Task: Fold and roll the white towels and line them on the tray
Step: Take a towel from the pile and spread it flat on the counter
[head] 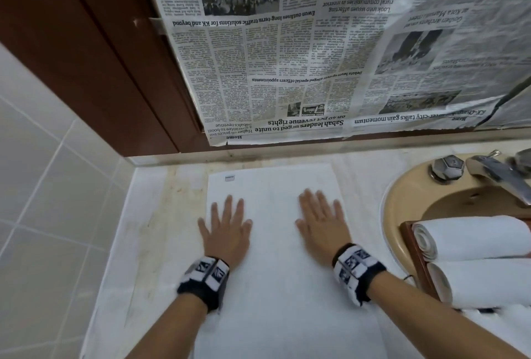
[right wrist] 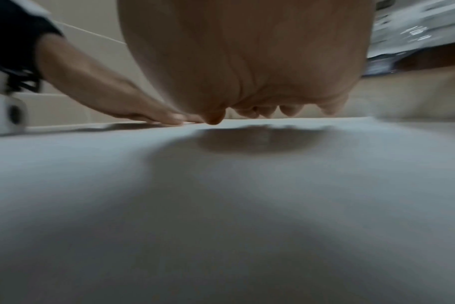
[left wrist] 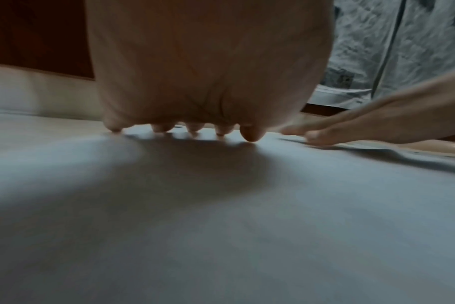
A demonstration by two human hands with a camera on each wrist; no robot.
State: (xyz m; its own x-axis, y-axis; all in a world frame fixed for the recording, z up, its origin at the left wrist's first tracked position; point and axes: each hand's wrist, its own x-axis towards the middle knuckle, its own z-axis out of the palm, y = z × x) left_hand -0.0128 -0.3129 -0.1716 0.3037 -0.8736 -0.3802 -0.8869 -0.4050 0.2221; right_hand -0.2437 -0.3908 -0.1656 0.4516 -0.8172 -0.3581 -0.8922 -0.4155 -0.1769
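Pressing flat, the left hand (head: 227,229) and right hand (head: 323,222) lie spread, gripping nothing, on the towel (head: 275,287) on the counter (head: 149,215) beside the tray (head: 413,255). Uneven pressure while rolling would likely skew the roll or trap creases.

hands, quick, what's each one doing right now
Left hand: open, fingers straight, pressing flat on the white towel.
Right hand: open, fingers straight, pressing flat on the same towel.
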